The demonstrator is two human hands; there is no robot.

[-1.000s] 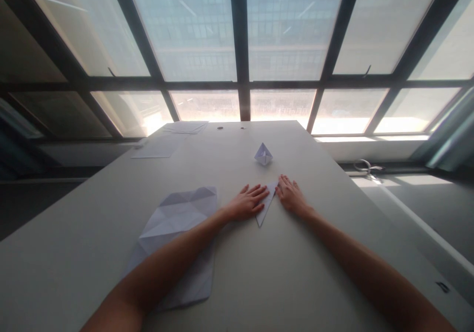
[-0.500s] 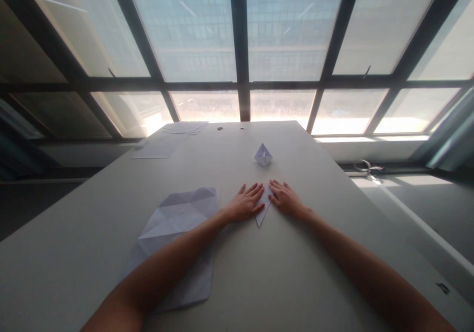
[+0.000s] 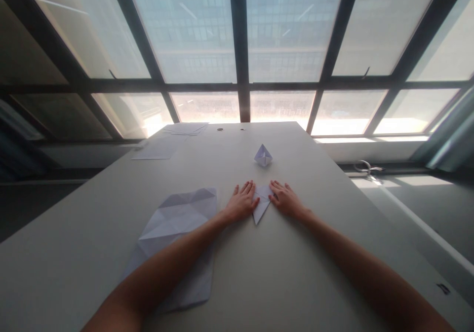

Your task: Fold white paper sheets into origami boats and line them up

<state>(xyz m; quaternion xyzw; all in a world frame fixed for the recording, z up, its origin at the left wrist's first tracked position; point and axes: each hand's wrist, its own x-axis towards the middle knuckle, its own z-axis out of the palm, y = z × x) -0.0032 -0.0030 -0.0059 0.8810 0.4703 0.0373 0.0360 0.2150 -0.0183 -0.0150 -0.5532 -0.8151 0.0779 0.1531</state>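
Observation:
A small folded white paper (image 3: 261, 204) lies flat on the white table, its pointed end towards me. My left hand (image 3: 241, 202) rests along its left edge, palm down with fingers stretched out. On the opposite edge, my right hand (image 3: 286, 200) lies flat too, its fingertips touching the paper. Beyond both hands stands a folded paper boat (image 3: 263, 155). A large creased sheet of paper (image 3: 174, 228) is spread to the left, partly covered by my left forearm.
Flat white sheets (image 3: 155, 149) lie at the far left of the table (image 3: 314, 282). Two round holes show near its far edge. Past the right side, a metal ring-shaped object (image 3: 365, 166) sits low by the window wall. Large windows rise behind the table.
My left hand has slid a little to the left, uncovering more of the folded paper. The paper's point has shifted slightly left. My right hand stays nearly still.

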